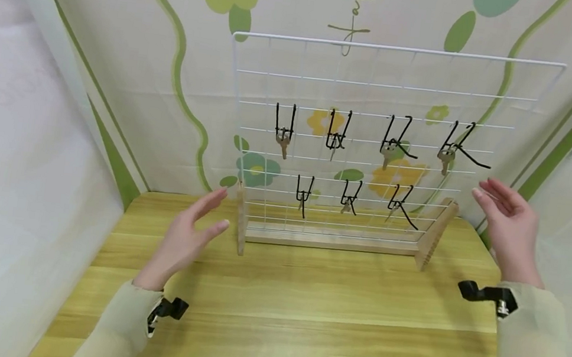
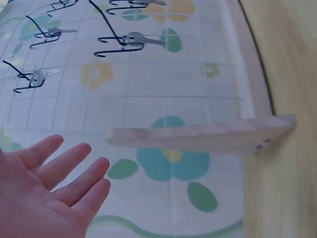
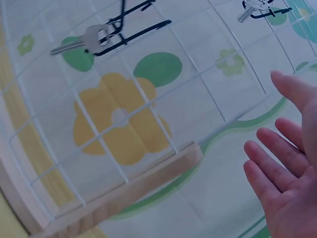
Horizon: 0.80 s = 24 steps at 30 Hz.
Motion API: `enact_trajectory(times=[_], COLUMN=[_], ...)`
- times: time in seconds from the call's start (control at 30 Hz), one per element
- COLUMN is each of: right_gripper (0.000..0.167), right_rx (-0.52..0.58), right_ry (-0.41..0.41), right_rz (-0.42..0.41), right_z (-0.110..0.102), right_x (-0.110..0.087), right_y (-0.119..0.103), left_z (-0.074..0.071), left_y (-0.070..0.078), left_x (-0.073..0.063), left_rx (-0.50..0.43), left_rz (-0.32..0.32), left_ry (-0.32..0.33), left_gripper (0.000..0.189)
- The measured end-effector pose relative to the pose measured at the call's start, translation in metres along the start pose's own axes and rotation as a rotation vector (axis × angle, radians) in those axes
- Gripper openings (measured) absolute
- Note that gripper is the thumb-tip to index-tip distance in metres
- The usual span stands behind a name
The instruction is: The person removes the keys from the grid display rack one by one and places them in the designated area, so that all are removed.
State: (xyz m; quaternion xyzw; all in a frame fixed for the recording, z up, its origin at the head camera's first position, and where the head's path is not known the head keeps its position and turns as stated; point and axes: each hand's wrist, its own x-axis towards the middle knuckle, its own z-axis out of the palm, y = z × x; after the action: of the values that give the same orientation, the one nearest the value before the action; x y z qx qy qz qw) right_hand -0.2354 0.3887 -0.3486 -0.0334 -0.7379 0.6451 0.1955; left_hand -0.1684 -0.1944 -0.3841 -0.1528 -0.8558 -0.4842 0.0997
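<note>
A white wire grid rack stands upright in a wooden base. Black hooks hang on it in two rows, each carrying a key, such as the key at upper left and the key at upper right. My left hand hovers beside the rack's left foot, fingers extended and holding nothing. On the other side, my right hand is raised near the rack's right edge, palm inward, also holding nothing. The right wrist view shows a key on a hook close up.
The rack stands on a wood-grain table. Behind it hangs a white cloth printed with flowers and green vines. White sheeting closes off the left side. Each wrist wears a black camera mount.
</note>
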Motion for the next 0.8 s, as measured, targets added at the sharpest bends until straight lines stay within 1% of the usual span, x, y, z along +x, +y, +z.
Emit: enact_trajectory(times=[0.1, 0.2, 0.27, 0.37, 0.5, 0.63, 0.8], right_gripper=[0.055, 0.046, 0.039, 0.032, 0.033, 0.034, 0.029], right_rx=[0.215, 0.32, 0.371, 0.401, 0.401, 0.424, 0.465], right_ry=[0.006, -0.02, -0.026, -0.016, 0.002, 0.004, -0.001], right_rz=[-0.004, -0.006, -0.002, 0.001, 0.009, 0.006, 0.007], right_z=[0.008, 0.013, 0.016, 0.018, 0.019, 0.02, 0.021], right_x=[0.012, 0.019, 0.022, 0.026, 0.03, 0.034, 0.036], right_y=[-0.003, -0.006, -0.007, -0.008, -0.008, -0.006, -0.006], left_z=[0.003, 0.009, 0.013, 0.018, 0.023, 0.027, 0.032], left_y=[0.009, 0.019, 0.026, 0.036, 0.051, 0.064, 0.079], left_x=[0.011, 0.022, 0.03, 0.042, 0.058, 0.075, 0.091], left_rx=[-0.063, -0.141, -0.195, -0.249, -0.308, -0.367, -0.413], left_rz=[0.051, 0.086, 0.101, 0.115, 0.115, 0.103, 0.098], left_ry=[0.042, 0.103, 0.139, 0.175, 0.205, 0.259, 0.313], left_gripper=[0.059, 0.056, 0.055, 0.053, 0.05, 0.047, 0.043])
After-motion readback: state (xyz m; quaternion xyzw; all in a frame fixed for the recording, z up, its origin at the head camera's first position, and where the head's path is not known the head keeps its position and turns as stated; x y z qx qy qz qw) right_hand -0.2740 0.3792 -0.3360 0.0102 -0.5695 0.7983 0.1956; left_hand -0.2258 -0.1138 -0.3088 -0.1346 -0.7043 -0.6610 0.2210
